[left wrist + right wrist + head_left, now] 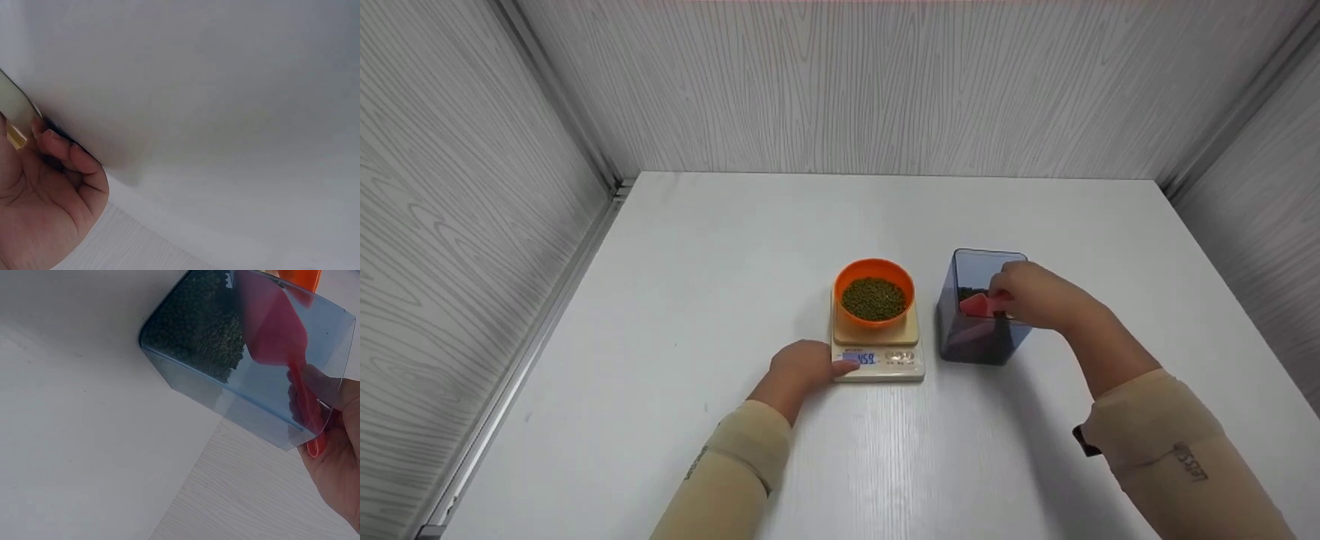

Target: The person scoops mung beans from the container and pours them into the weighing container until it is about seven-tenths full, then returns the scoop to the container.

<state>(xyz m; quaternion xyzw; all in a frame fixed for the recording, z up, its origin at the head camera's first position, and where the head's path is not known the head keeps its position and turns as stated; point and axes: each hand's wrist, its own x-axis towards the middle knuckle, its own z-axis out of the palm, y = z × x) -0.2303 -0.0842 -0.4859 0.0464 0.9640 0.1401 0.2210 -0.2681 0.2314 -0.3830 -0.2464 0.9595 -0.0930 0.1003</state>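
Observation:
My left hand [802, 364] grips the front left corner of a kitchen scale [911, 370], its thumb over the top beside the lit display. In the left wrist view its fingers [84, 160] curl by the scale's edge. An orange bowl [874, 264] stands on the scale, partly filled with small green beans [874, 298]. To the right is a tall, see-through bluish container [969, 339]. My right hand [1039, 292] holds a red scoop [278, 332] by its handle at the container's rim. The scoop's blade is inside, close to the dark green beans [194, 326].
A white table [720, 255] carries everything. Pale wood-grain panels [847, 90] close off the back and both sides. The container stands just right of the scale, with a narrow gap between them.

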